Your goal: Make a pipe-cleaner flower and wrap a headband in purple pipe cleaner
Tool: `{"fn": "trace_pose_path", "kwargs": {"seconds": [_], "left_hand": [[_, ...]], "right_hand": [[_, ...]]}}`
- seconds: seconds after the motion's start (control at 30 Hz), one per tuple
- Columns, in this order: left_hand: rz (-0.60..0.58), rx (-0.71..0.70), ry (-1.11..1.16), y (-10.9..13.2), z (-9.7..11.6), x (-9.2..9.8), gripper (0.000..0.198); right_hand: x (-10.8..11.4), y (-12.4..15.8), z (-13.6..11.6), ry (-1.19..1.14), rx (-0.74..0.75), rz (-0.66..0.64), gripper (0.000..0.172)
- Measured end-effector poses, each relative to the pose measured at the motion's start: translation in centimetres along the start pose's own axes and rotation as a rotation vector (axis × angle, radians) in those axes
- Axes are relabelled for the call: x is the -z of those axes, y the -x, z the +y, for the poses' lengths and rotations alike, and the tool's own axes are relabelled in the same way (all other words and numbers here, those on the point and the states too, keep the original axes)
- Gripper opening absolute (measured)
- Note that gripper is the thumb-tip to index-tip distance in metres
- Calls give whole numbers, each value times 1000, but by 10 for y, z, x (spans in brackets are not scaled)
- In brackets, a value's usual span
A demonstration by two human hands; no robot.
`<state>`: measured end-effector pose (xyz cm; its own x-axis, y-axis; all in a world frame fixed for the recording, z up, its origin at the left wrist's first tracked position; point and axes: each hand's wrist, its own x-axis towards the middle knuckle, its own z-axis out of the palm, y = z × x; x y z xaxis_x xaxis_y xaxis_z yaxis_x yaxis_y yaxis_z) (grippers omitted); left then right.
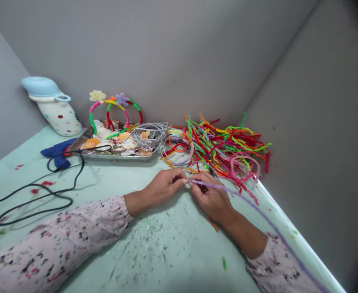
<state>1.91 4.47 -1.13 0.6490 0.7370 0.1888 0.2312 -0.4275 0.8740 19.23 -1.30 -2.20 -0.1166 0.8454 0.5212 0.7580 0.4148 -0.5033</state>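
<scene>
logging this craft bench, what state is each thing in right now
lilac pipe cleaner, held in both hands, trailing right
left hand, pinched on its end
right hand, shut around it
pipe cleaner pile, loose tangled heap
glue gun, lying on its side
tray, full of shells
jug, lid on

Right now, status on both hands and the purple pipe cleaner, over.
Left hand, right hand both pinched on purple pipe cleaner, fingertips meeting. Its tail runs past the right sleeve. Coloured pile and wire hoops lie just beyond.
</scene>
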Motion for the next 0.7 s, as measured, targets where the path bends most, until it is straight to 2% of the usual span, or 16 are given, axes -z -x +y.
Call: {"fn": "trace_pose_path", "kwargs": {"seconds": [0.27, 0.7], "left_hand": [[14, 7, -39, 0, 0, -2, 21], [59, 40, -96, 0, -3, -6, 21]], "right_hand": [[-2, -1, 1, -14, -42, 64, 13], [-5, -7, -5, -89, -94, 45, 17]]}}
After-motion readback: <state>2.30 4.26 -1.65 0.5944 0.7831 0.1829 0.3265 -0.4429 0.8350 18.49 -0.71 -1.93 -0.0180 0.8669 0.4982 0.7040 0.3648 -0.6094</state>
